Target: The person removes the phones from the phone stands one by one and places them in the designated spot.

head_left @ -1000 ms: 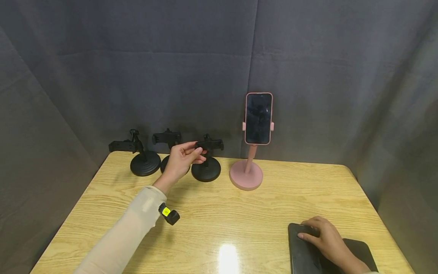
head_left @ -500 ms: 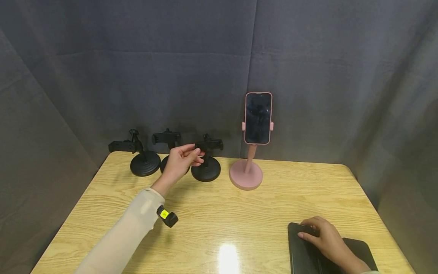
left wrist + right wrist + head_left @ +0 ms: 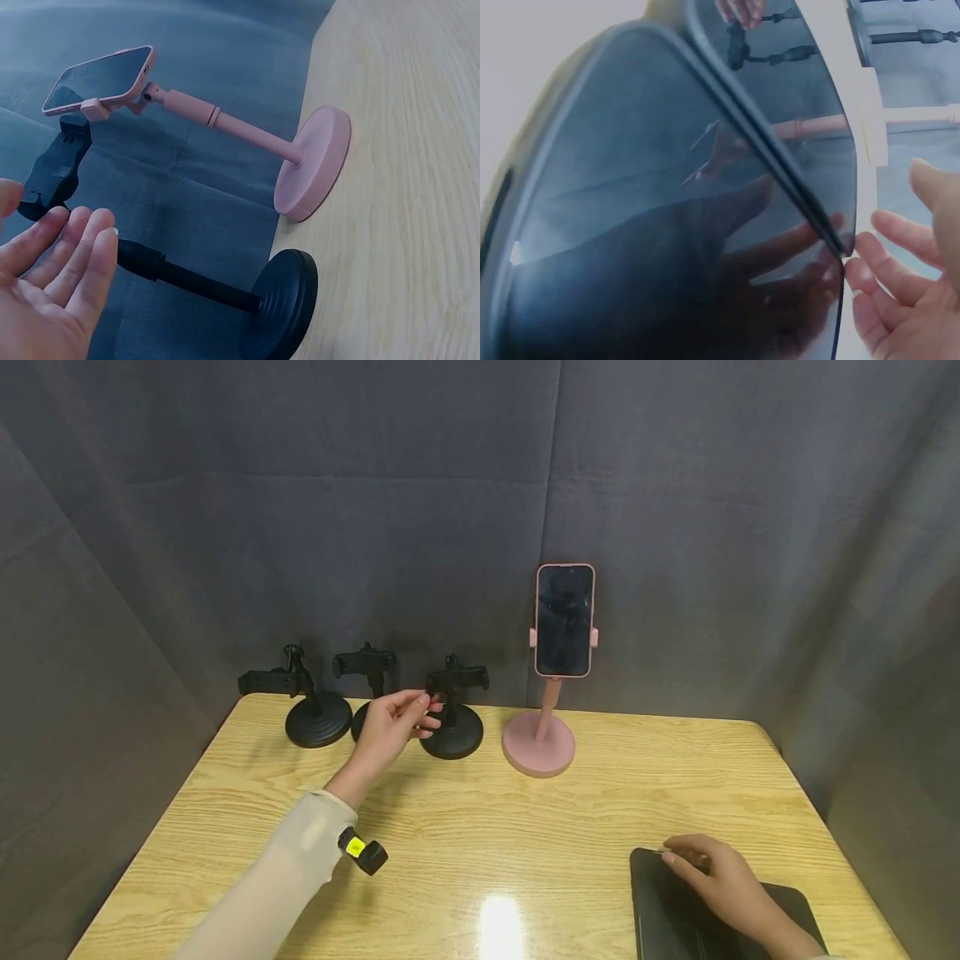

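Observation:
My left hand (image 3: 390, 722) is at the left end of the clamp of a black phone stand (image 3: 453, 735), the rightmost of several black ones. In the left wrist view its fingers (image 3: 79, 251) extend beside the clamp (image 3: 56, 169), with the thumb apart from them. At the front right, my right hand (image 3: 723, 885) lies over two dark phones, the left phone (image 3: 660, 910) and the right phone (image 3: 797, 906). The right wrist view shows its fingertips (image 3: 859, 274) along the glossy phones' edges, the thumb raised away.
A pink phone stand (image 3: 538, 745) holds a pink-edged phone (image 3: 566, 620) upright at the back. Further left stand two more black phone stands, one at the far left (image 3: 318, 722) and one partly behind my left hand (image 3: 365, 662). Grey curtains enclose the wooden table (image 3: 480, 835).
My left hand has drawn back down and left from the clamp, which it was pinching. The right thumb and fingers have lifted off the left phone and shifted slightly right.

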`<move>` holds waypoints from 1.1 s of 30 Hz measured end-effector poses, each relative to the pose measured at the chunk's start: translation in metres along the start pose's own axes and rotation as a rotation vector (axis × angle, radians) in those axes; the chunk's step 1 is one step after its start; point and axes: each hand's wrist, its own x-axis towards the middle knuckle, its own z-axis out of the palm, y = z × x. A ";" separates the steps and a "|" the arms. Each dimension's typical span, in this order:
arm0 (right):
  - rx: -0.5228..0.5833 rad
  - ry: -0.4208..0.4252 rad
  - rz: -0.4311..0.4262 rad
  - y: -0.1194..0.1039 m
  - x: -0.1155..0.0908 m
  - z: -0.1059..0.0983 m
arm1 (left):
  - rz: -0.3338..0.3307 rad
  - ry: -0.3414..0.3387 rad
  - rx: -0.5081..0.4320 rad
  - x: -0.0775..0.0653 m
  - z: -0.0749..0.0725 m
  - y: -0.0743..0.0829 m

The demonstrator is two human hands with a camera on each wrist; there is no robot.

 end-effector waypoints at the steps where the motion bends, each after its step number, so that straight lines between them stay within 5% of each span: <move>1: 0.001 0.002 -0.001 -0.001 0.000 -0.001 | 0.002 -0.001 0.008 -0.001 0.000 0.000; 33: 0.155 0.115 -0.175 -0.056 -0.003 0.007 | -0.020 -0.086 -0.043 -0.044 0.049 -0.014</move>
